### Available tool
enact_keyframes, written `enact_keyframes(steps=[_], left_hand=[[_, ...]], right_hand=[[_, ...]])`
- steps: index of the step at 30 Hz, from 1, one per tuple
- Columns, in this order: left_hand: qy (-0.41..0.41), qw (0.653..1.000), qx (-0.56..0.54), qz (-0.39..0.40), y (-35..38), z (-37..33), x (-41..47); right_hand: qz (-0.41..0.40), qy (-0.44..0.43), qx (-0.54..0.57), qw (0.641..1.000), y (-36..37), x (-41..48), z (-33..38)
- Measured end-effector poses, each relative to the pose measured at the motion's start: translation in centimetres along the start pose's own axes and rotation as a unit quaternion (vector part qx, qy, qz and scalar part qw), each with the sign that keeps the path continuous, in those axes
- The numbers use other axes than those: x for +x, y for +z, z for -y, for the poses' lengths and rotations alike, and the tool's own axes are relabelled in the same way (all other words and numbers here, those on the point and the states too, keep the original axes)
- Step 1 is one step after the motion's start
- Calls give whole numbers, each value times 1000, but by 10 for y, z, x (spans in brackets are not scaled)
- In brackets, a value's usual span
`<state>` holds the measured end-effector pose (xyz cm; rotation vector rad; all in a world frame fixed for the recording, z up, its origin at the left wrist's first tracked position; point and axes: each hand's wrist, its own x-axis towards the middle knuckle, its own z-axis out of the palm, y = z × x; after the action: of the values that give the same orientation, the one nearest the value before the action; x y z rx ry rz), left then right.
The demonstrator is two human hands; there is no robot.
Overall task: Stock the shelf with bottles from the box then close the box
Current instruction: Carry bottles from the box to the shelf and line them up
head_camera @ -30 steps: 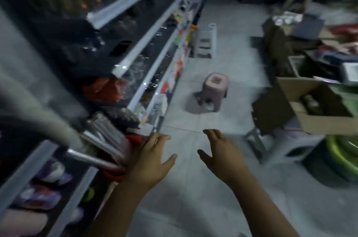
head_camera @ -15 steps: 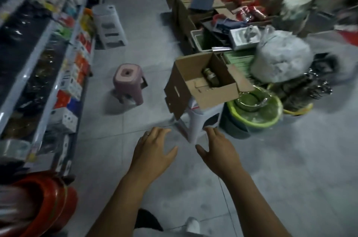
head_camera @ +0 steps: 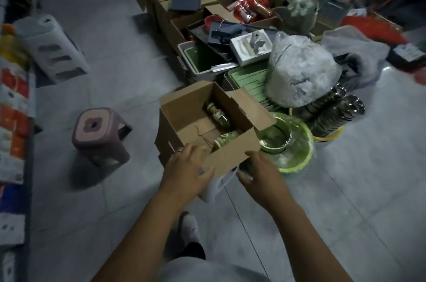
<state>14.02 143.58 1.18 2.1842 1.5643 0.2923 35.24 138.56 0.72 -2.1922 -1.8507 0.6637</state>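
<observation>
The view is being swung from the stocked shop shelf [head_camera: 16, 124] to the one open brown cardboard box [head_camera: 232, 157] on the white plastic stool [head_camera: 219, 186]. The left hand [head_camera: 186, 171] and right hand [head_camera: 260, 173] are being brought to its near wall, spread, apart and empty. Two green-labelled glass bottles are being left lying inside, the far bottle [head_camera: 217, 115] and the near bottle [head_camera: 227, 139], so another fetch is judged due.
</observation>
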Motion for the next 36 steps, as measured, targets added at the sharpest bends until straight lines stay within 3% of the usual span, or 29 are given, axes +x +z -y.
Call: enact_keyframes(steps=[4, 10, 16, 20, 25, 31, 36], left_hand=[[20, 1000, 22, 7, -24, 9, 84], [-17, 998, 6, 61, -5, 27, 177], [-122, 985, -20, 118, 70, 48, 247], [-207, 955, -94, 189, 131, 61, 274], [-257, 921, -145, 254, 211, 84, 303], [-278, 893, -157, 319, 302, 109, 320], [-207, 901, -76, 373, 342, 127, 331]], right_hand=[[-18, 20, 19, 999, -17, 73, 11], [34, 18, 14, 999, -15, 180, -3], [144, 3, 11, 990, 16, 315, -38], [213, 1, 1, 977, 55, 391, -55], [271, 26, -23, 962, 123, 463, -72], [252, 96, -66, 961, 204, 501, -81], [193, 124, -129, 965, 251, 510, -76]])
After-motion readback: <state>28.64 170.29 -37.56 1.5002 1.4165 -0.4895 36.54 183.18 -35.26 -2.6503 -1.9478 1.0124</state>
